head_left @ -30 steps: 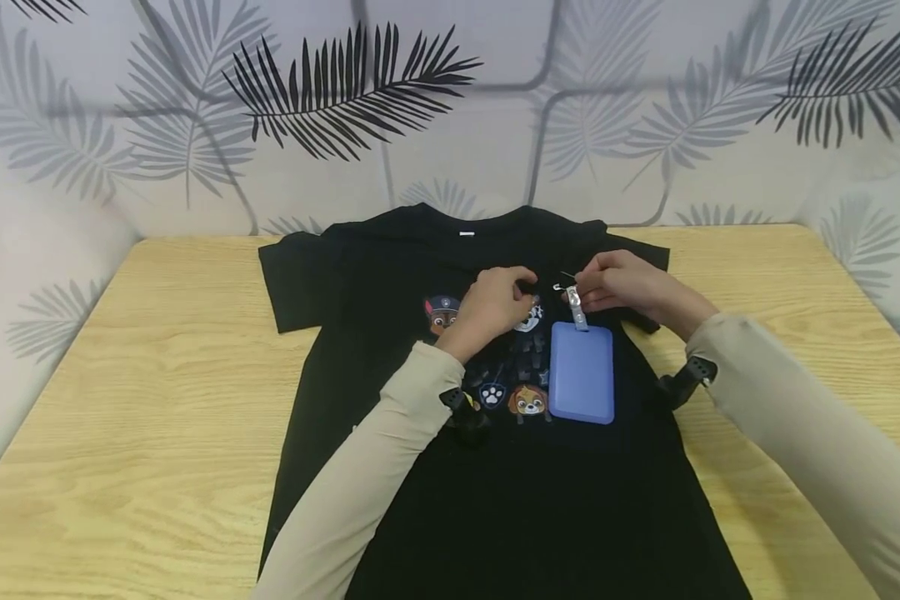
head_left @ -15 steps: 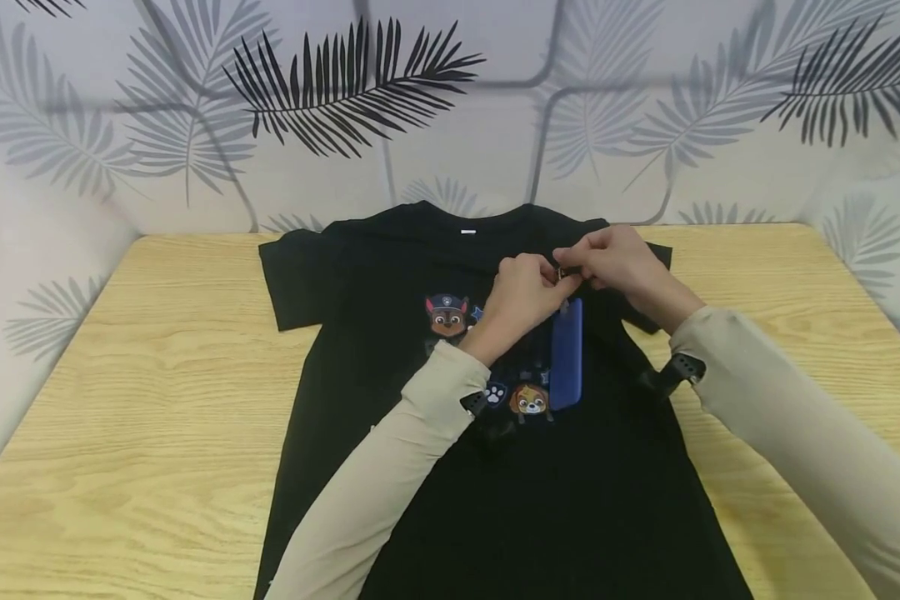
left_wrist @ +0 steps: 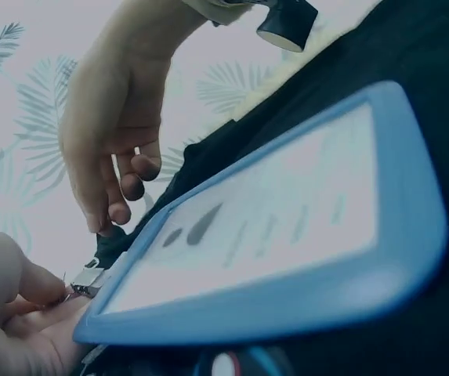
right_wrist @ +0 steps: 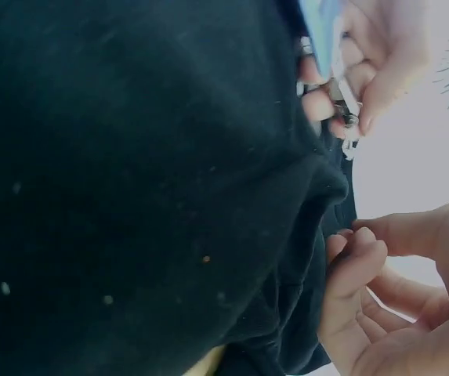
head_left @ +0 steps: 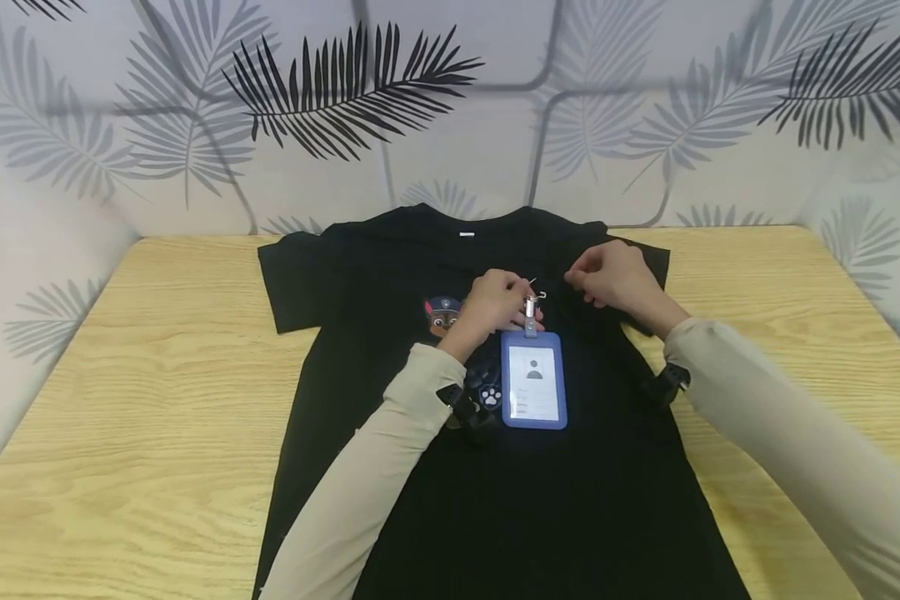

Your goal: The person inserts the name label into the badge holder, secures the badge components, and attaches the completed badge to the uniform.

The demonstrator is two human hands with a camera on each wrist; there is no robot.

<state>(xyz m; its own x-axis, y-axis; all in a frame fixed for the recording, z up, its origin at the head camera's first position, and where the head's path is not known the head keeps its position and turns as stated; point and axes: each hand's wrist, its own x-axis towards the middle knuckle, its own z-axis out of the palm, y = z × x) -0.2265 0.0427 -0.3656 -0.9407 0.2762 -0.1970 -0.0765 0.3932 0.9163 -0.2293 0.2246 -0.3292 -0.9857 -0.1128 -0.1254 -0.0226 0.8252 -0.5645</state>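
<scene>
A black T-shirt with cartoon dog heads printed on its chest lies flat, collar toward the wall. My left hand pinches the metal clip of a blue badge holder. An unfastened safety pin sticks out at the clip's top. The holder's white card faces up, tilted over the shirt in the left wrist view. To the right, my right hand pinches the shirt's chest near the sleeve; its fingertips meet at a raised fold of cloth in the right wrist view.
A light wooden table lies under the shirt and shows on both sides. Behind it stands a pale wall with a palm-leaf pattern. Black wrist cameras are strapped over both beige sleeves.
The badge holder has passed from my right hand to my left, shifted left, and turned from plain blue back to card side. My right hand now grips shirt cloth.
</scene>
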